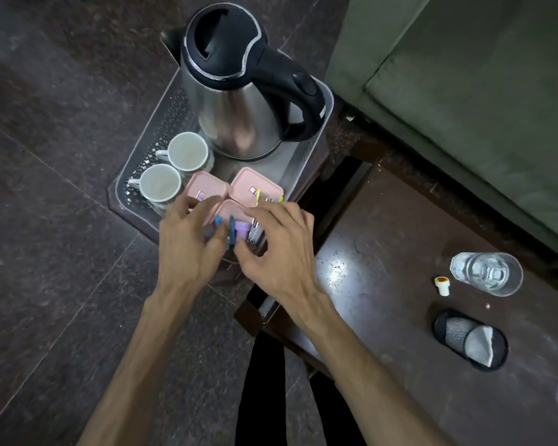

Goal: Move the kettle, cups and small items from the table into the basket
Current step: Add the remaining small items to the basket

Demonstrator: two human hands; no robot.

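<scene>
A grey perforated basket (161,123) stands on a low stand beside the dark table. Inside it are a steel kettle (239,91) with a black lid and handle, two white cups (187,151) (159,182) and three pink-lidded boxes (255,188). Both hands hover over the basket's near end. My left hand (187,239) pinches small blue and grey items. My right hand (281,243) curls around a purple piece (241,229) and metal clips; yellow-tipped items (258,194) lie just beyond it.
On the dark table (384,284) at right stand a clear glass (487,273), a small white cap (442,284) and a tipped black mesh holder (471,339). A green sofa (464,75) borders the table. Dark stone floor lies to the left.
</scene>
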